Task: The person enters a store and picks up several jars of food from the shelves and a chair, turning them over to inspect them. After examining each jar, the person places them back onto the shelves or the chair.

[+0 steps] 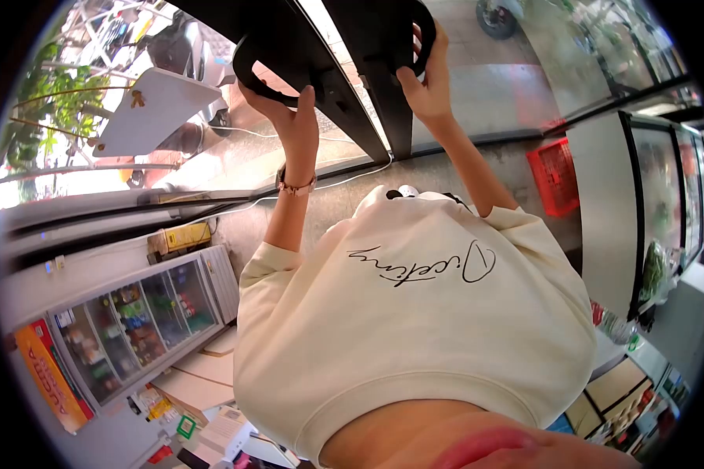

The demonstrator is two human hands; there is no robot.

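Two dark-framed doors stand upright in front of me, the left door and the right door, with a narrow bright gap between them. My left hand is closed round the lower end of a black loop-shaped door handle on the left door, thumb pointing up. On the other side, my right hand grips the matching right door handle. Its thumb lies toward the frame and some fingers show through the loop. A watch and bracelet circle my left wrist.
A sliding-glass freezer with goods inside stands at the lower left. A red crate is on the right, beside a tall glass-doored fridge. A white cable runs along the floor near the doors. Outside, a white board hangs left.
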